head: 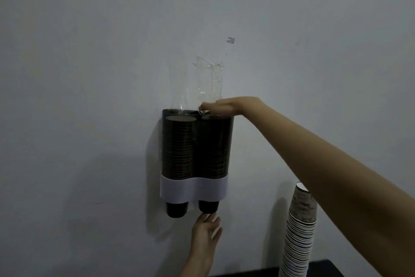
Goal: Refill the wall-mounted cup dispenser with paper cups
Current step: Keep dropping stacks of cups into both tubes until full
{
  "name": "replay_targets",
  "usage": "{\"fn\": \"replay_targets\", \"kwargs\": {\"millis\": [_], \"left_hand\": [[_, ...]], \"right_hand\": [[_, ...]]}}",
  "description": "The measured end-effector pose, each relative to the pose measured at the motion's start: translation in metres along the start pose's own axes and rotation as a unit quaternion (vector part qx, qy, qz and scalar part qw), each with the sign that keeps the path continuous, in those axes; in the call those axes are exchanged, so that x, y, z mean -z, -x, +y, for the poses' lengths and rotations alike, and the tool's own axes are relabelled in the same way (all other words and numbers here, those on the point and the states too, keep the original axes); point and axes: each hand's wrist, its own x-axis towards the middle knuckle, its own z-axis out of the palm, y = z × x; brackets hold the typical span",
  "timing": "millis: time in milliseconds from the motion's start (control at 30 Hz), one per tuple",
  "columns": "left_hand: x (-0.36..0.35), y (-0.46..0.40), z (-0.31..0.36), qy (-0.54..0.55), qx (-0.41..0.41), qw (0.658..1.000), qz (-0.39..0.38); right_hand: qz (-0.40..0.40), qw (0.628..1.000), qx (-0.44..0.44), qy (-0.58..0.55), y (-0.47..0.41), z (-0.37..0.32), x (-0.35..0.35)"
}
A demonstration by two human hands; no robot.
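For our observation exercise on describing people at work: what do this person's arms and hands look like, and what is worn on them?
Both arms are bare as far as the picture shows: no sleeves, gloves, watch or bracelets. The right hand and its long forearm are uncovered. The left hand and wrist are uncovered too. No rings can be made out.

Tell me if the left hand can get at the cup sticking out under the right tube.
Probably yes. The left hand is open just beneath that protruding cup, fingertips at or near its bottom edge, with nothing between them. The right hand is busy at the dispenser top.
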Motion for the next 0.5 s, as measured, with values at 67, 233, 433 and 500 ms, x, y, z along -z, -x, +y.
{"fn": "replay_targets", "kwargs": {"millis": [67, 233, 433, 500], "left_hand": [[0.001, 0.000, 0.001, 0.004, 0.002, 1.000, -0.005], [0.000, -0.003, -0.003, -0.009, -0.005, 1.000, -0.002], [0.007, -0.008, -0.048, -0.359, 0.039, 0.933, 0.004], [0.012, -0.001, -0.070, -0.530, 0.023, 0.846, -0.045]], "right_hand": [[0.041, 0.999, 0.008, 0.001, -0.001, 0.002, -0.013], [0.333, 0.891, 0.124, -0.283, 0.028, 0.034, -0.057], [0.332, 0.744, -0.165, -0.556, 0.106, 0.117, -0.228], [0.250, 0.709, -0.289, -0.593, 0.134, 0.138, -0.291]]}}
